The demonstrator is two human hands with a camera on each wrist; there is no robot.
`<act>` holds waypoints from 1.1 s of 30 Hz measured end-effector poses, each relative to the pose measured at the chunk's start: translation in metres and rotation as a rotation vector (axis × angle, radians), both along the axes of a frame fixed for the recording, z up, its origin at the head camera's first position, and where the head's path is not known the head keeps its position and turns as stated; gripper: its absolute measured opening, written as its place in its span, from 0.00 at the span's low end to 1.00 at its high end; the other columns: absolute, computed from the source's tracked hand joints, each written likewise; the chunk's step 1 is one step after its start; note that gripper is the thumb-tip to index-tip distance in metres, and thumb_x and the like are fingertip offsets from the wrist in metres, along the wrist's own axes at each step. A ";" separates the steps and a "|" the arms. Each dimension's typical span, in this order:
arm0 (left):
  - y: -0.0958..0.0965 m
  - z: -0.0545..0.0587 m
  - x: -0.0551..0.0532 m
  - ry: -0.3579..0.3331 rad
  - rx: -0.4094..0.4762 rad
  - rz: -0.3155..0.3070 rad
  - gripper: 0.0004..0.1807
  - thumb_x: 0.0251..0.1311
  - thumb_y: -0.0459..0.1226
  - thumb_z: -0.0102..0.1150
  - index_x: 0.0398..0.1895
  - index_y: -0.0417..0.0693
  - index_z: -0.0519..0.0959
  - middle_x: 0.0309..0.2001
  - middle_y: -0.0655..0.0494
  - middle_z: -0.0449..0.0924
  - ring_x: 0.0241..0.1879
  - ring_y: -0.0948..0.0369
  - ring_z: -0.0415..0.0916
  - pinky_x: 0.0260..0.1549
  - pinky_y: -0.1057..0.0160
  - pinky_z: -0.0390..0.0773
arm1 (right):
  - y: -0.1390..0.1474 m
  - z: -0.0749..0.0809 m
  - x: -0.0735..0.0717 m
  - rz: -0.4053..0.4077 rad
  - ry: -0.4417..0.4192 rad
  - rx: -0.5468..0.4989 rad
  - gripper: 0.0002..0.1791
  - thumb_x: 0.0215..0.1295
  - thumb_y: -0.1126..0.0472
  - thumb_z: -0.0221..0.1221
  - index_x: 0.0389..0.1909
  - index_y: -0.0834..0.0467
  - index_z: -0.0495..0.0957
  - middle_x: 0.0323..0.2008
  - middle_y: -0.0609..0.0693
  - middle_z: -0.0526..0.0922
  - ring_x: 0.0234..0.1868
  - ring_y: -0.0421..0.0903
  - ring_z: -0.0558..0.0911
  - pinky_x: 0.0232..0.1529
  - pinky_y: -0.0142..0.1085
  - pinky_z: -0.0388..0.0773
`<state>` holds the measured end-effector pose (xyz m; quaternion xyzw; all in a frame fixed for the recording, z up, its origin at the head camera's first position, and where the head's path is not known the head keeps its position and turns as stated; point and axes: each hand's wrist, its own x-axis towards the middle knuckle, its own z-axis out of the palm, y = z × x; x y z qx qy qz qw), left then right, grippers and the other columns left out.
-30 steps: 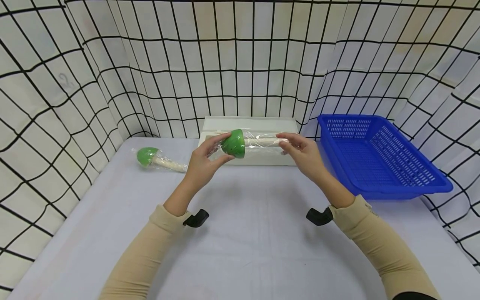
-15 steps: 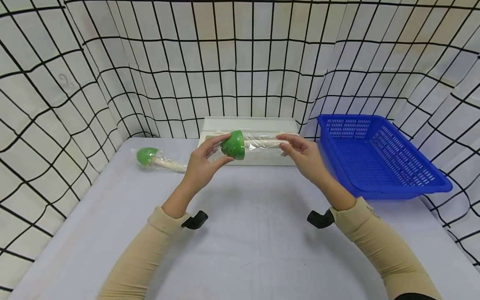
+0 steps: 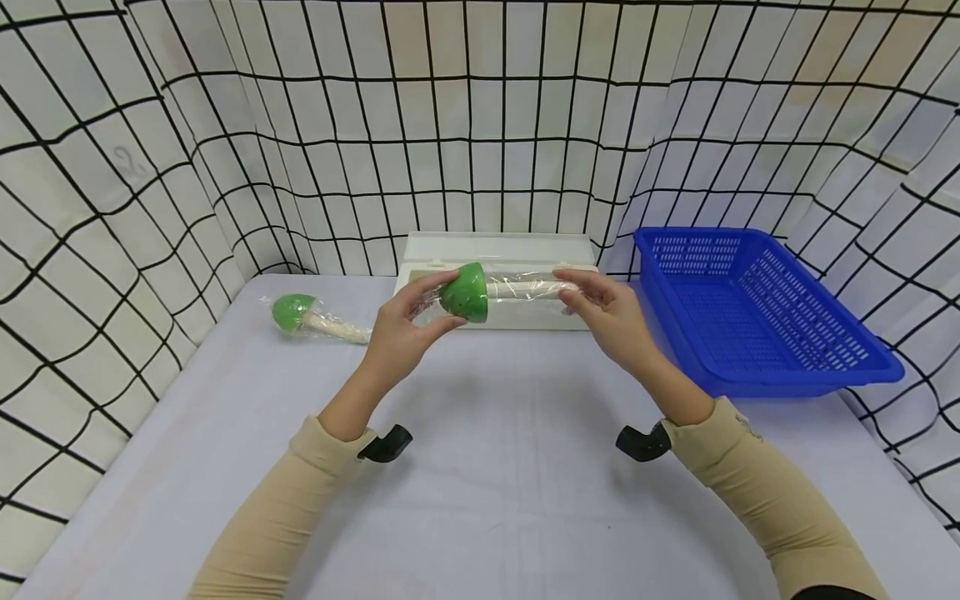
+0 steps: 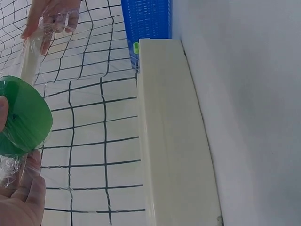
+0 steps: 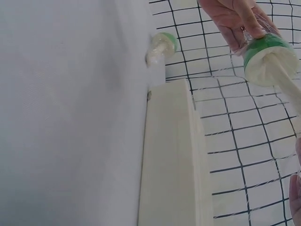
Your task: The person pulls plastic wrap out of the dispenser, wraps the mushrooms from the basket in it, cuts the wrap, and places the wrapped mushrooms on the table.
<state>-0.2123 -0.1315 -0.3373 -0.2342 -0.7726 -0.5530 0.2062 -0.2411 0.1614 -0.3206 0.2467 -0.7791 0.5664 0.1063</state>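
Observation:
Both hands hold up a toy-like mushroom with a green cap and a pale stem, in a clear plastic wrapper. It lies level above a white box. The left hand pinches the cap end between thumb and fingers. At the stem end, the right hand pinches stem and wrapper. In the right wrist view the cap's underside shows cream-white. A second wrapped green mushroom rests on the table, left of the left hand.
A blue plastic basket with perforated walls stands at the right of the white-covered table. Black wire grid over white sheeting closes off the back and both sides. The white box stands near the back grid, its raised rear part behind.
Both hands keep their hold on the mushroom. Its cap has sunk very slightly in the head view; otherwise little differs.

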 end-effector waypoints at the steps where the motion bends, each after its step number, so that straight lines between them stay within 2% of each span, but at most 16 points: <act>1: 0.000 0.000 0.000 0.003 0.002 -0.001 0.33 0.54 0.25 0.74 0.66 0.42 0.77 0.64 0.48 0.77 0.66 0.52 0.71 0.66 0.46 0.70 | 0.000 0.000 0.000 0.001 -0.003 -0.001 0.19 0.76 0.65 0.59 0.64 0.65 0.77 0.57 0.65 0.81 0.38 0.43 0.82 0.44 0.26 0.80; 4: 0.000 0.001 0.001 0.012 0.001 -0.003 0.33 0.54 0.25 0.74 0.65 0.43 0.77 0.64 0.48 0.77 0.66 0.53 0.72 0.66 0.47 0.71 | -0.001 0.001 0.001 0.001 -0.016 -0.013 0.21 0.76 0.66 0.59 0.66 0.65 0.75 0.54 0.66 0.82 0.38 0.44 0.82 0.47 0.26 0.80; 10: -0.001 0.003 0.003 0.011 0.005 -0.002 0.33 0.54 0.25 0.74 0.65 0.43 0.77 0.64 0.48 0.77 0.65 0.53 0.72 0.65 0.45 0.71 | -0.003 0.003 0.003 -0.003 -0.020 -0.062 0.16 0.73 0.70 0.60 0.57 0.71 0.76 0.54 0.67 0.81 0.39 0.43 0.82 0.45 0.29 0.82; 13: -0.002 0.003 0.004 0.009 0.016 -0.006 0.33 0.54 0.24 0.74 0.65 0.42 0.77 0.65 0.47 0.77 0.65 0.52 0.72 0.65 0.44 0.70 | -0.003 0.004 0.003 -0.006 -0.027 -0.069 0.15 0.72 0.69 0.61 0.56 0.72 0.78 0.55 0.67 0.81 0.44 0.41 0.82 0.46 0.29 0.82; 17: -0.002 0.003 0.005 0.004 0.024 -0.011 0.33 0.54 0.23 0.73 0.65 0.42 0.77 0.65 0.47 0.77 0.66 0.53 0.72 0.66 0.47 0.71 | -0.002 0.003 0.004 -0.037 -0.005 -0.023 0.15 0.70 0.67 0.64 0.54 0.70 0.80 0.55 0.64 0.82 0.50 0.41 0.79 0.44 0.26 0.79; 21: -0.002 0.004 0.008 0.006 0.022 -0.019 0.33 0.54 0.23 0.73 0.65 0.41 0.77 0.65 0.47 0.77 0.65 0.53 0.72 0.65 0.48 0.71 | -0.001 0.002 0.007 -0.100 0.045 0.027 0.15 0.69 0.64 0.67 0.54 0.66 0.84 0.50 0.60 0.84 0.43 0.44 0.76 0.32 0.27 0.72; 25: -0.002 0.004 0.010 0.017 0.013 -0.023 0.33 0.53 0.24 0.74 0.65 0.41 0.77 0.64 0.47 0.78 0.65 0.54 0.72 0.65 0.43 0.70 | -0.001 0.000 0.014 -0.153 0.063 0.020 0.15 0.68 0.63 0.68 0.53 0.63 0.86 0.43 0.55 0.81 0.38 0.44 0.73 0.27 0.29 0.68; 29: -0.001 0.003 0.011 0.027 0.005 -0.029 0.32 0.53 0.24 0.74 0.65 0.42 0.78 0.63 0.48 0.78 0.66 0.55 0.72 0.65 0.41 0.69 | -0.001 -0.002 0.018 -0.159 0.056 -0.022 0.15 0.68 0.63 0.67 0.53 0.63 0.86 0.34 0.53 0.76 0.31 0.42 0.71 0.24 0.27 0.66; 33: -0.001 0.005 0.012 0.035 -0.001 -0.022 0.33 0.52 0.24 0.75 0.64 0.43 0.78 0.63 0.49 0.78 0.65 0.55 0.72 0.65 0.39 0.69 | -0.002 -0.001 0.019 -0.142 0.059 -0.059 0.15 0.68 0.64 0.68 0.53 0.64 0.86 0.27 0.52 0.70 0.23 0.40 0.64 0.20 0.28 0.61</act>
